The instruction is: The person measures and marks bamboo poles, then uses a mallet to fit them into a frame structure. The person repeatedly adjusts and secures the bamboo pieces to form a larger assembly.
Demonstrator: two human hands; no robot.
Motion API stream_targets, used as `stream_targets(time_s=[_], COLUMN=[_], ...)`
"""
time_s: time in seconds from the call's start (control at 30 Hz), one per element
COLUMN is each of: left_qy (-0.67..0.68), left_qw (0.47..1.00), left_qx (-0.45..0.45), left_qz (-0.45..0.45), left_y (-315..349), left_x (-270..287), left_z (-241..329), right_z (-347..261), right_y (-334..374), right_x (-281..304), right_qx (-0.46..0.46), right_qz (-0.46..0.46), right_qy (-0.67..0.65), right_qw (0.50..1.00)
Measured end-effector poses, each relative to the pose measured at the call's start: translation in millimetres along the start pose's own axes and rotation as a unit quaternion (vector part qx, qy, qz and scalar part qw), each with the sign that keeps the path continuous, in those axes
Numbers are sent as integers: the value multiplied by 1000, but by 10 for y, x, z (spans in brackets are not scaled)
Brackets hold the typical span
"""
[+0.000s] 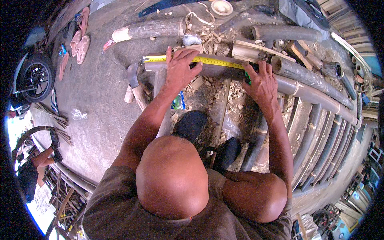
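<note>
A yellow tape measure blade (216, 61) lies stretched along a dark bamboo pole (222, 72) in front of me. My left hand (182, 71) is closed over the pole near its left end, with the fingers across the tape. Farther right, my right hand (262, 85) curls round the tape's case, of which only a green and dark bit shows beneath the fingers. The pole runs on into a frame of bamboo rails and rungs (314, 124) on my right. Under my left forearm, another bamboo piece (161, 82) meets the pole.
Wood chips (200, 90) litter the floor. Cut bamboo lengths (154, 29) (312, 78) lie beyond the pole, near a pale bowl (221, 8). A curved metal blade (133, 75) rests by wooden handles (139, 97). At left are sandals (82, 48), a wheel (37, 78) and another person (34, 172).
</note>
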State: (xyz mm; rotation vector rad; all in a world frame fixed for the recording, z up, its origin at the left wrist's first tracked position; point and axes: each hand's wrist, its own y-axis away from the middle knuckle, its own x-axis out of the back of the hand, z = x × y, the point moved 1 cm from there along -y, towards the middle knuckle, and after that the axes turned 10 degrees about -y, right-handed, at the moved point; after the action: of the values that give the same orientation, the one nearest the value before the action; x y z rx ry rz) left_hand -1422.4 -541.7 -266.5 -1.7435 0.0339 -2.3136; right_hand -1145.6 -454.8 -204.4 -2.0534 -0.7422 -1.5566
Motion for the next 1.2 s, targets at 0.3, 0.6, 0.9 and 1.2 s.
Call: stream_targets(time_s=[0.3, 0.6, 0.9, 1.2], left_qy=[-57, -73, -18, 5], left_qw=[998, 997, 965, 909], left_qx=[-8, -41, -12, -72], left_qz=[8, 3, -262, -411], left_y=[-35, -265, -516, -837], left_x=[77, 175, 156, 124], left_z=[0, 87, -254, -424], right_z=[13, 206, -197, -529], right_y=[-18, 430, 1989, 2321], right_x=[-8, 180, -541, -878], right_qx=[-18, -201, -328, -335], right_qz=[10, -18, -23, -78], right_qy=[-32, -176, -569, -481], right_qw=[999, 964, 753, 806])
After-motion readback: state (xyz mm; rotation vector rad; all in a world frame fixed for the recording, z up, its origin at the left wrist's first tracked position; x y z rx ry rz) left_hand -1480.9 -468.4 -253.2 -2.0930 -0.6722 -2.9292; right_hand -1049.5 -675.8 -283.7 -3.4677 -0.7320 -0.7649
